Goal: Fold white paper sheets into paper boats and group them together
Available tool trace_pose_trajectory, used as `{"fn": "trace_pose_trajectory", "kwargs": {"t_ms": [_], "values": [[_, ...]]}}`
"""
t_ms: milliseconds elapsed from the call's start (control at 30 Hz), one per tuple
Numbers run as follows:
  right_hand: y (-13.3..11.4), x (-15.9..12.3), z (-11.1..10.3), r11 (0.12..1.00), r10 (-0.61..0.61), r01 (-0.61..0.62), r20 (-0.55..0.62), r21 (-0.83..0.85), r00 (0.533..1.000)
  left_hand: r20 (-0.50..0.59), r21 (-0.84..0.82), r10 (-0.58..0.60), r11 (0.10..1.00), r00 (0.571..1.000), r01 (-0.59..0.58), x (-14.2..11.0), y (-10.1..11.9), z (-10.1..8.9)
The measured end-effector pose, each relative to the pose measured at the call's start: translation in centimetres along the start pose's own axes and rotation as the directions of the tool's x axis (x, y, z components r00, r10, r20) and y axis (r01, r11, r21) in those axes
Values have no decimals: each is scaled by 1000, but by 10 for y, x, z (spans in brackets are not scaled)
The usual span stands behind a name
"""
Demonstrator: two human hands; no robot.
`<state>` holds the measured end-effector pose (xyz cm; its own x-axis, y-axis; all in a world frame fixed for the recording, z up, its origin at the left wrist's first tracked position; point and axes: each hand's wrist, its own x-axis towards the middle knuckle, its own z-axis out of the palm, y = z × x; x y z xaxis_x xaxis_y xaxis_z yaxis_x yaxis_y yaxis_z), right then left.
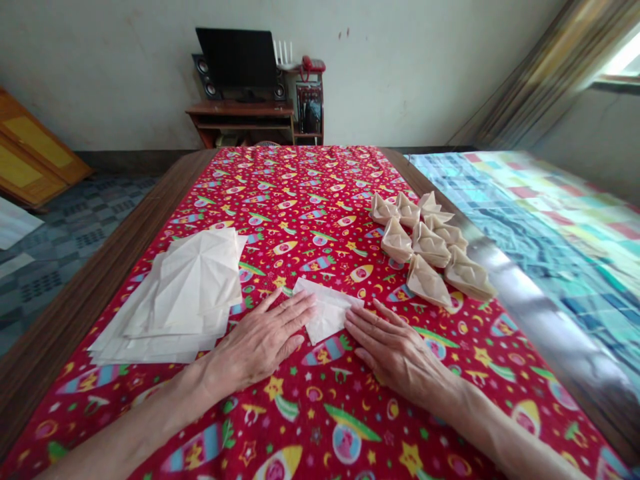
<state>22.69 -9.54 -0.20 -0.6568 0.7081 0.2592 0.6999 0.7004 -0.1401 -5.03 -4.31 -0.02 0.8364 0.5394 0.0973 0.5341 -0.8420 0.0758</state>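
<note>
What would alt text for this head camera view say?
The bare left hand and right hand rest on a red rocket-print tablecloth either side of a folded white paper piece. A stack of creased white paper sheets lies left; cream folded paper boats cluster right.

Inspected: left hand (257, 345) and right hand (400, 353) bare, with slender fingers, short nails and visible tendons across the backs. Left forearm (135, 427) and right forearm (510, 427) bare to the frame edge.

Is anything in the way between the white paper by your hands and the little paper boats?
No, nothing visible is. Only the red printed tablecloth lies between the folded white paper and the paper boats.
</note>
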Motion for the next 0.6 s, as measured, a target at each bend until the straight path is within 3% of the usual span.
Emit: {"fn": "trace_pose_trajectory", "kwargs": {"t_ms": [133, 200, 300, 400, 500, 600], "values": [[-1, 1, -2, 999, 15, -11, -99, 37, 995, -47, -19, -12, 1000, 999, 11, -8, -8, 1], [-1, 4, -3, 997, 32, -21, -162, 70, 986, -126, -54, -31, 998, 992, 24, -8, -12, 2], [2, 13, -2, 991, 77, -51, -224, 121, 971, -318, -151, -80, 988, 945, 33, 0, -19, 5], [7, 24, 3, 982, 169, -146, -213, 120, 962, -405, -259, -175, 963, 898, 71, 16, -28, 8], [10, 31, 8, 957, 289, -280, -210, 75, 934, -282, -261, -208, 956, 937, 133, 33, -36, 7], [12, 31, 11, 948, 317, -300, -219, 107, 923, -164, -234, -199, 959, 966, 158, 45, -40, 3]]}}
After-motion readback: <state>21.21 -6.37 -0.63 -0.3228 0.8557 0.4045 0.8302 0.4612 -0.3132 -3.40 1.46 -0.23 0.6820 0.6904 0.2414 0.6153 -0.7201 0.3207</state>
